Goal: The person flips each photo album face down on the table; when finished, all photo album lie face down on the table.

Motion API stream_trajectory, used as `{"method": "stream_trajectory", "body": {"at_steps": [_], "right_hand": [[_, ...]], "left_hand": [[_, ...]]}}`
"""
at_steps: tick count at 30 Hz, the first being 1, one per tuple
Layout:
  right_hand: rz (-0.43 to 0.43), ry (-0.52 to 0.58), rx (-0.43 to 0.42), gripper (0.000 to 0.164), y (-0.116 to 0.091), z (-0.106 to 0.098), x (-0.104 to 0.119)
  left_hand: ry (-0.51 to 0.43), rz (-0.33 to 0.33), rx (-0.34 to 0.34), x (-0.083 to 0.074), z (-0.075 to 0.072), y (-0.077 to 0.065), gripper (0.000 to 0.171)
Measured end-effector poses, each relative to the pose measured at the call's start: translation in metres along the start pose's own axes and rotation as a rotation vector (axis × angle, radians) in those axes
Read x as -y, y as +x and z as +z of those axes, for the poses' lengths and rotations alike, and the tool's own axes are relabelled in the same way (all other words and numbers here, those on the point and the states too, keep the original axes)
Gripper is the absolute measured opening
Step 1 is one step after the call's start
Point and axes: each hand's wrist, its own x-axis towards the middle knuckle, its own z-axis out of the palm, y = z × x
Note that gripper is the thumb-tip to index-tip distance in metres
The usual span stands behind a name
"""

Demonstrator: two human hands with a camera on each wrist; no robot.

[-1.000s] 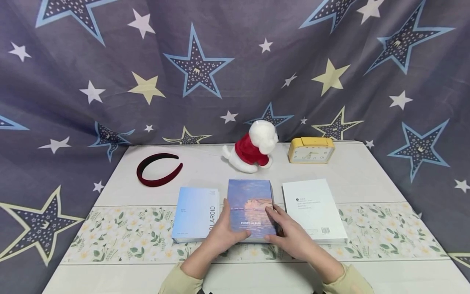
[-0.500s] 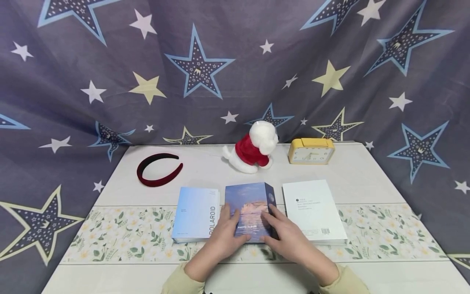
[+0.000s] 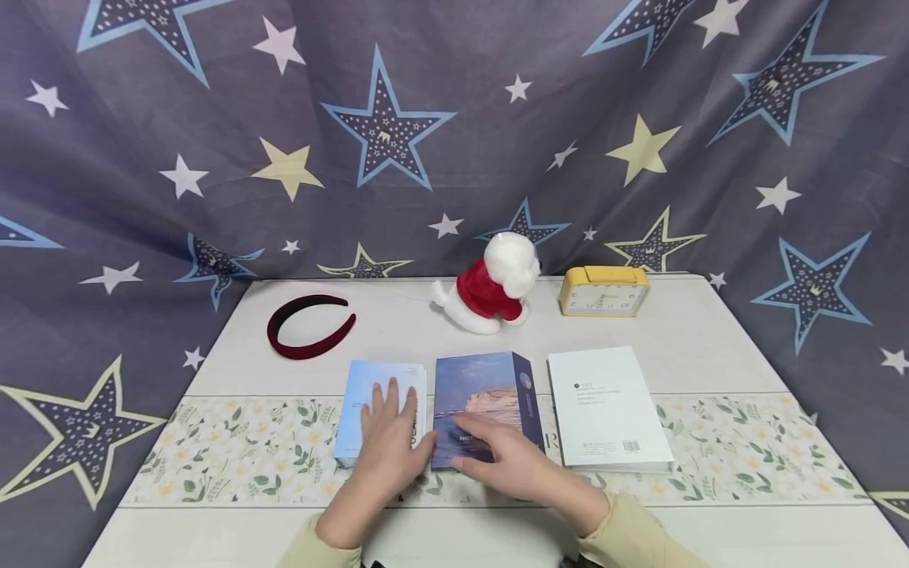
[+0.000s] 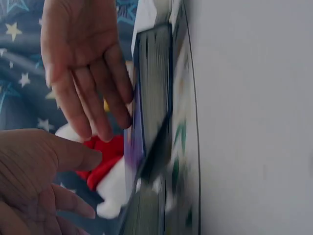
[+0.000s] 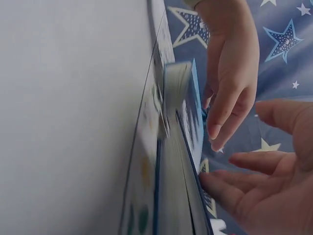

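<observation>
In the head view three thick books lie side by side. My left hand (image 3: 389, 442), fingers spread and fairly straight, is over the light-blue POLAROID album (image 3: 353, 406); I cannot tell whether it touches the cover. My right hand (image 3: 514, 460) is at the lower part of the middle photo album (image 3: 477, 379), which has a sea-and-cliff cover, and its fingers cover part of the title. The album's dark spine (image 3: 528, 398) shows on the right. Page edges (image 5: 176, 196) of the album appear in the right wrist view, with my right fingertips at its cover.
A white book (image 3: 609, 406) lies to the right. Behind stand a white plush dog (image 3: 490, 288) in red and a yellow alarm clock (image 3: 605, 292). A dark red headband (image 3: 305, 349) lies at the back left. A star-patterned curtain (image 3: 454, 142) hangs behind the table.
The middle album has shifted slightly left and its spine has come into view. My left hand has left it and moved left over the blue album. My right hand has slid left across the cover.
</observation>
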Motion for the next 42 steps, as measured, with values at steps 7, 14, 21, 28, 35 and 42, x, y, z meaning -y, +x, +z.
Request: {"method": "stream_trajectory", "body": {"at_steps": [7, 14, 21, 28, 35, 42], "right_hand": [[0.115, 0.460, 0.158, 0.068, 0.015, 0.019, 0.007], [0.157, 0.538, 0.179, 0.074, 0.023, 0.036, 0.016], [0.187, 0.521, 0.085, 0.078, 0.029, 0.050, 0.032], [0.287, 0.483, 0.037, 0.081, 0.030, 0.062, 0.041], [0.350, 0.459, -0.031, 0.076, 0.033, 0.070, 0.048], [0.355, 0.570, -0.081, 0.071, 0.035, 0.073, 0.051]], "left_hand": [[0.095, -0.083, -0.080, 0.025, -0.009, -0.002, 0.075], [0.065, -0.113, -0.069, 0.033, -0.008, -0.007, 0.081], [0.079, -0.113, -0.045, 0.038, -0.006, -0.007, 0.079], [0.072, -0.147, -0.012, 0.042, -0.008, -0.009, 0.080], [0.061, -0.165, 0.015, 0.045, -0.011, -0.010, 0.081], [0.052, -0.157, 0.008, 0.047, -0.012, -0.011, 0.080]]}}
